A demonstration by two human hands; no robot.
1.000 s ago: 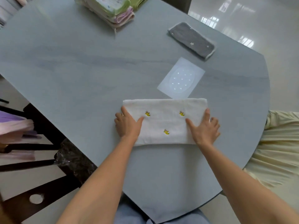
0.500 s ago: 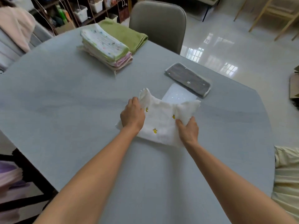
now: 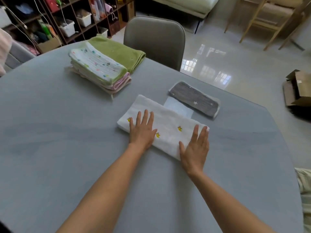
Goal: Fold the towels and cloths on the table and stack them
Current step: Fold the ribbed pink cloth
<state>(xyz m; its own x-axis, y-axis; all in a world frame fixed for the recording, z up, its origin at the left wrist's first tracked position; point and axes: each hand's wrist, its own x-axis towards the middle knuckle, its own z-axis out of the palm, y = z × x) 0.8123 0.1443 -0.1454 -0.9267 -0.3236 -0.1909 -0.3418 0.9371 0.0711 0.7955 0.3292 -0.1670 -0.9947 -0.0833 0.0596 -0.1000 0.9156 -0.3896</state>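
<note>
Both grips lie flat, fingers straight and spread, on the folded white banana-print towel [image 3: 166,126] on the grey counter [image 3: 50,132]: the left grip [image 3: 142,131] near its left end, the right grip [image 3: 195,147] at its right end. Beyond the right grip lies a folded grey cloth [image 3: 195,100]; beyond the left grip, well apart, a stack of folded cloths [image 3: 99,69] beside a green towel [image 3: 117,52].

Head camera looks forward and down (wide-angle) over the table [image 3: 50,132].
</note>
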